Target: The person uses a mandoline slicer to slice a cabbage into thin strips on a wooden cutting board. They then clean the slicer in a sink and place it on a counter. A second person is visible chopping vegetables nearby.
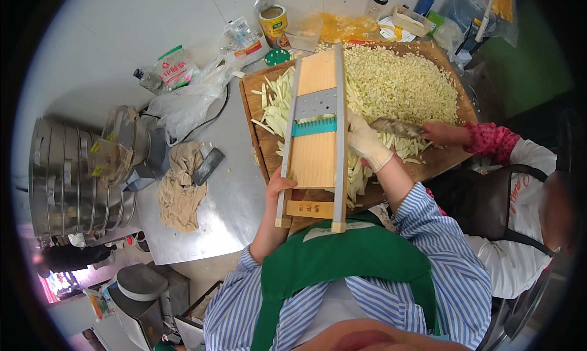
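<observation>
A wooden mandoline slicer (pixel 314 163) with metal side rails and a teal toothed insert stands tilted over a wooden cutting board (pixel 255 135). My left hand (pixel 279 184) is bare and grips its left rail near the lower end. My right hand (pixel 365 137), in a cream knit glove, is beside the right rail; its fingers are partly hidden, so what it holds cannot be told. Pale green vegetable strips (pixel 280 101) lie under and around the slicer. A large heap of finely chopped pale pieces (pixel 403 82) covers the board's right part.
A co-worker's hand (pixel 442 133) holds a cleaver (pixel 398 127) close to my right hand. On the metal table (pixel 220 186) lie a beige cloth (pixel 181 195), a dark block (pixel 208 166) and plastic bags (pixel 192 98). A yellow can (pixel 274 26) and containers line the wall.
</observation>
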{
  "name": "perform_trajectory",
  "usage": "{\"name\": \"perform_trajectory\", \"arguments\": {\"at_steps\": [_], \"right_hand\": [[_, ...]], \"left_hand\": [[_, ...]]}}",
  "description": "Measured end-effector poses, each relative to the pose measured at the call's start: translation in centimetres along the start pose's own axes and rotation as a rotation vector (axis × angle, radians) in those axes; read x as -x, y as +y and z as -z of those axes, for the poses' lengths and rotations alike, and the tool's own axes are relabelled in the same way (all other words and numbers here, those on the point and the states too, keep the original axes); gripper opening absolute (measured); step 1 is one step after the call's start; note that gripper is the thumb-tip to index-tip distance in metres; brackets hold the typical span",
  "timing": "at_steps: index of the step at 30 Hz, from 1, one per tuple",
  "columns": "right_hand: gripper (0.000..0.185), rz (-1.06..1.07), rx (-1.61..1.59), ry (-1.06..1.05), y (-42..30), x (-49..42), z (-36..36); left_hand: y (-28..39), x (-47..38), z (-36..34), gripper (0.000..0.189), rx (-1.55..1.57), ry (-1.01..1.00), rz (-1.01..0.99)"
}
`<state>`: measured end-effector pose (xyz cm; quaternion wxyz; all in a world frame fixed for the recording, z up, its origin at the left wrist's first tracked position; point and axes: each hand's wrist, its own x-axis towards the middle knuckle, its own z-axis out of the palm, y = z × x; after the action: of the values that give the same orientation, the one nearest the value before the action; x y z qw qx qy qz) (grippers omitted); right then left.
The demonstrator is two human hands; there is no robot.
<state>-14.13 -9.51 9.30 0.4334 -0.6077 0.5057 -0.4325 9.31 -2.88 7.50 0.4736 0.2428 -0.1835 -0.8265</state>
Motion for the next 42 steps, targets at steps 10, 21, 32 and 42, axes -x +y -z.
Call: {"name": "perform_trajectory", "arguments": {"at_steps": [10,21,32,42], "right_hand": [[0.027,-0.005,0.236,-0.029,-0.7,-0.2,0.8],[0.091,-0.215,-1.04,0.079,-2.1,-2.3,1.4],[0.064,-0.15,-1.162,-0.083,-3.5,-3.0,-0.9],[0.055,-0.337,-0.154,-0.17,-1.2,1.2,-3.1]], "left_hand": [[-1.4,0.3,-3.0,0.063,0.174,0.146,-0.053],[-0.7,-1.1,-0.6,0.072,-0.024,-0.039,-0.025],[1.7,-2.6,-0.7,0.065,-0.098,-0.066,-0.064],[0.9,-2.6,-1.2,0.074,-0.446,0.192,-0.451]]}}
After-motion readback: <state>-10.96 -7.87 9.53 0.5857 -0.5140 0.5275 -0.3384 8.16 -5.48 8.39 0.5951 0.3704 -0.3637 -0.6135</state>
